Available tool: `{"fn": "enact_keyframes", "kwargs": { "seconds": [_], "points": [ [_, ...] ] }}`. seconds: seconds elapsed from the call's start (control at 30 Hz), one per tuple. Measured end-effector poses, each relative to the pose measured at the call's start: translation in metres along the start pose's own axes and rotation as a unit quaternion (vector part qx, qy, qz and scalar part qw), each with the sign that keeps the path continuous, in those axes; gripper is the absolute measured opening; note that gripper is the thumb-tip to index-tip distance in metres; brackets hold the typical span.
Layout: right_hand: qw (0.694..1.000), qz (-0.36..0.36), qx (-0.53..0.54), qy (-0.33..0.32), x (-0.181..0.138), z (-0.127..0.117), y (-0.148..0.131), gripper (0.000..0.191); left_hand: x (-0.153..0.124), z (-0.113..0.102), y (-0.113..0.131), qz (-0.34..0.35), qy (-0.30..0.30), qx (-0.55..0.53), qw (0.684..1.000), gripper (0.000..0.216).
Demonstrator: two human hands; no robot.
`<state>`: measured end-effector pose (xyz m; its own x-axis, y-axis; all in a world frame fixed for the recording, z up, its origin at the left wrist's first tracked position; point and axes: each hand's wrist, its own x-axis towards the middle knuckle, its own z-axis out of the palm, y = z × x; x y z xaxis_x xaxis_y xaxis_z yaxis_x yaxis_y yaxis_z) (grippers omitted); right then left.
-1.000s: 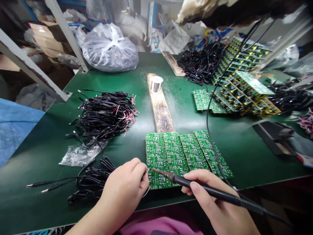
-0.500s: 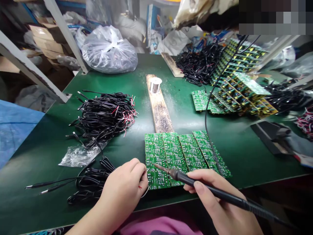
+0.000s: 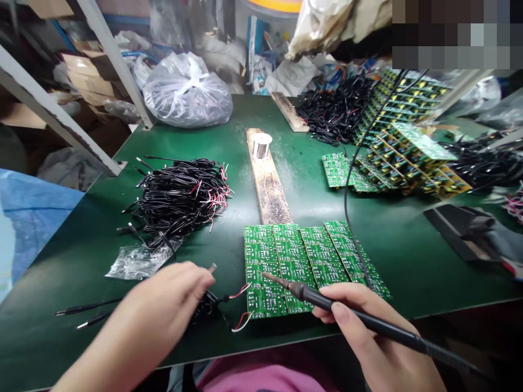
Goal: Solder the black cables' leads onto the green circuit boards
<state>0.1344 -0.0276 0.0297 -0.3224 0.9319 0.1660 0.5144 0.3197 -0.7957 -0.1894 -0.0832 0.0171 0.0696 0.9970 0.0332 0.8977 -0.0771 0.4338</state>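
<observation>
My right hand [image 3: 363,326] is closed around the black handle of a soldering iron [image 3: 318,296]. The iron's tip rests over or just above the leftmost panel of the green circuit boards [image 3: 265,250]; contact cannot be told. My left hand [image 3: 175,299], fingers curled together, hovers left of the boards above a black cable bundle [image 3: 206,307], hiding much of it. A small pale tip sticks out at its fingers, too blurred to name. Two pairs of red and white wires [image 3: 244,322] reach the boards' left edge.
A pile of black cables [image 3: 175,198] lies left, beside a clear plastic bag [image 3: 143,258]. Behind the boards, a solder spool [image 3: 261,146] stands on a scorched wooden strip [image 3: 272,190]. Stacked boards [image 3: 408,158] are at the right; the iron's cord [image 3: 346,196] hangs across.
My left hand has moved left, away from the boards' edge, uncovering the red and white wires there. My right hand keeps the soldering iron at nearly the same spot. The view shifted slightly.
</observation>
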Motion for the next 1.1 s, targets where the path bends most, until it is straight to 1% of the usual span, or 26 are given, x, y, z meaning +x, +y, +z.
{"fn": "enact_keyframes", "kwargs": {
  "seconds": [0.07,0.1,0.13,0.2,0.27,0.3,0.37,0.43,0.5,0.57,0.73,0.93,1.1],
  "points": [
    [1.000,-0.003,-0.001,0.000,0.001,0.000,0.000,0.012,0.009,-0.014,-0.010,-0.062,0.075,0.041,0.994,0.034],
    [1.000,-0.004,0.000,0.000,0.002,0.001,-0.001,0.012,0.016,-0.019,-0.011,-0.083,0.099,0.062,0.990,0.035],
    [1.000,-0.004,0.000,0.001,0.002,0.001,-0.002,0.012,0.023,-0.020,-0.010,-0.087,0.108,0.074,0.988,0.035],
    [1.000,-0.005,0.001,0.005,0.003,0.001,-0.003,0.012,0.038,-0.013,-0.002,-0.059,0.083,0.065,0.993,0.036],
    [1.000,-0.005,-0.002,0.013,0.003,0.000,-0.004,0.013,0.048,0.003,0.008,-0.020,0.023,0.029,0.999,0.036],
    [1.000,-0.004,-0.004,0.018,0.003,0.000,-0.004,0.013,0.051,0.012,0.013,-0.012,0.000,0.014,1.000,0.036],
    [1.000,-0.001,-0.004,0.020,0.002,-0.001,-0.003,0.013,0.052,0.029,0.020,-0.022,-0.018,-0.009,1.000,0.032],
    [1.000,0.000,0.002,0.018,0.002,-0.002,-0.001,0.013,0.050,0.037,0.022,-0.054,-0.008,-0.034,0.998,0.028],
    [1.000,-0.003,0.007,0.017,0.003,-0.001,0.001,0.013,0.049,0.037,0.023,-0.081,-0.005,-0.064,0.995,0.024],
    [1.000,-0.002,0.008,0.018,0.005,0.001,0.001,0.013,0.049,0.033,0.023,-0.091,-0.014,-0.082,0.992,0.021],
    [0.999,0.015,0.024,0.023,0.009,0.008,0.001,0.013,0.054,0.029,0.025,-0.083,-0.033,-0.091,0.992,0.019],
    [0.999,0.004,0.033,-0.013,0.011,0.011,0.003,0.013,0.058,0.031,0.025,-0.081,-0.066,-0.080,0.991,0.016],
    [0.999,0.013,0.035,-0.025,0.014,0.016,0.001,0.013,0.061,0.033,0.026,-0.074,-0.072,-0.059,0.993,0.017]
  ]
}}
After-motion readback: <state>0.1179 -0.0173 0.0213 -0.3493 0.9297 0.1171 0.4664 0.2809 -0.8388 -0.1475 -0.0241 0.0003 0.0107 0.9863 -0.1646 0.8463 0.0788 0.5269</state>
